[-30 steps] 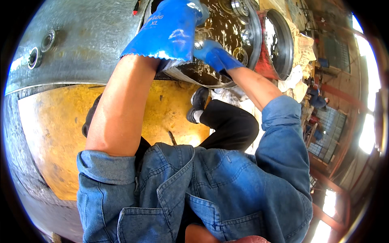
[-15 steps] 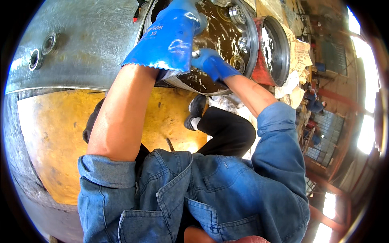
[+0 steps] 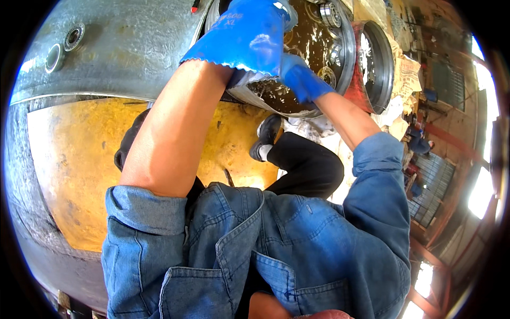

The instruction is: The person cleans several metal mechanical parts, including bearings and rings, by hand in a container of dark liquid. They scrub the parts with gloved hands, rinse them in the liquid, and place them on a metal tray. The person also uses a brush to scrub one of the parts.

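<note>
Both my hands wear blue rubber gloves and reach over a round metal basin (image 3: 348, 56) of brown, oily liquid. My left hand (image 3: 271, 18) is nearest, with its wide cuff toward me; its fingers are mostly hidden behind the glove and near the top edge. My right hand (image 3: 300, 77) sits just right of it, fingers curled in beside the left cuff; what they close on is hidden. Several metal bearings lie in the basin, among them one bearing (image 3: 330, 15) by the far right wall and another bearing (image 3: 326, 77) to the right of my right hand.
On the grey metal surface at left lie a bearing (image 3: 74, 37) and a ring-shaped part (image 3: 54, 58). A red-tipped object (image 3: 195, 5) is at the top. A red drum-like ring (image 3: 366, 64) adjoins the basin, beside crumpled cloth (image 3: 406, 77). Below is a yellow board (image 3: 79, 175).
The whole view has shifted, so the scene sits higher and further right. Both gloves have moved right, the left more. A shiny metal piece seen at the right glove's fingertips is now hidden.
</note>
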Demonstrator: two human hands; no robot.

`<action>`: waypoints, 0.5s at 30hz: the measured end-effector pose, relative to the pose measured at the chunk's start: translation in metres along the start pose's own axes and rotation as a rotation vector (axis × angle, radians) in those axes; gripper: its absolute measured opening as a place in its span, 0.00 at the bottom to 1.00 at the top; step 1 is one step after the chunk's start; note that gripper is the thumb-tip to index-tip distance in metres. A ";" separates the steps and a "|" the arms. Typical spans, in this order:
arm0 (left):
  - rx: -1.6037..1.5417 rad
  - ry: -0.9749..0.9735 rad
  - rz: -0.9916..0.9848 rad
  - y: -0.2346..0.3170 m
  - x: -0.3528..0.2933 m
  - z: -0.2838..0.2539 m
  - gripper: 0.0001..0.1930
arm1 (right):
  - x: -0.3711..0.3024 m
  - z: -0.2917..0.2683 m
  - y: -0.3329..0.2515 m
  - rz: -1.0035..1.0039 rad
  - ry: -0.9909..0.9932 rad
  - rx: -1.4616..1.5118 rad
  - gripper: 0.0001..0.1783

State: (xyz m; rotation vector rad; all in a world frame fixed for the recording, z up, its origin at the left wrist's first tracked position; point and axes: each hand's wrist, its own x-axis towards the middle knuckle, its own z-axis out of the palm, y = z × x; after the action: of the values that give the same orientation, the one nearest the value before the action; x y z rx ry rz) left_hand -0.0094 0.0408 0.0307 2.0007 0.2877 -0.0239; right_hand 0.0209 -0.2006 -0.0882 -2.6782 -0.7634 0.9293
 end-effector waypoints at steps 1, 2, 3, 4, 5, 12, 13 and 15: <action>0.001 0.005 -0.002 0.000 0.001 0.000 0.23 | 0.022 0.001 -0.006 0.285 -0.120 -0.102 0.19; 0.001 0.008 -0.004 0.001 0.003 0.000 0.23 | 0.017 0.002 -0.004 0.283 -0.121 -0.103 0.19; 0.002 0.011 -0.005 0.000 0.002 0.001 0.23 | 0.004 0.004 0.000 0.187 -0.071 -0.246 0.18; 0.016 0.020 -0.016 -0.005 0.000 -0.003 0.23 | 0.000 -0.002 -0.025 0.076 -0.023 -0.380 0.17; 0.013 0.015 -0.014 -0.003 0.005 -0.002 0.23 | -0.003 -0.009 -0.030 0.083 -0.023 -0.380 0.17; 0.010 0.028 -0.015 -0.004 0.006 0.000 0.23 | 0.000 -0.011 -0.030 -0.007 -0.131 -0.447 0.17; 0.005 0.019 -0.012 -0.005 0.008 0.001 0.23 | -0.003 -0.007 -0.024 0.004 -0.133 -0.446 0.17; -0.004 0.009 -0.004 0.003 0.001 0.008 0.23 | 0.002 -0.001 -0.002 0.082 -0.013 -0.001 0.15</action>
State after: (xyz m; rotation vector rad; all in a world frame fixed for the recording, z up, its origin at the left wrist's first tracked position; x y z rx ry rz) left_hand -0.0067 0.0327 0.0292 1.9969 0.2975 -0.0164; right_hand 0.0221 -0.1981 -0.0879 -2.7261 -0.6609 0.9658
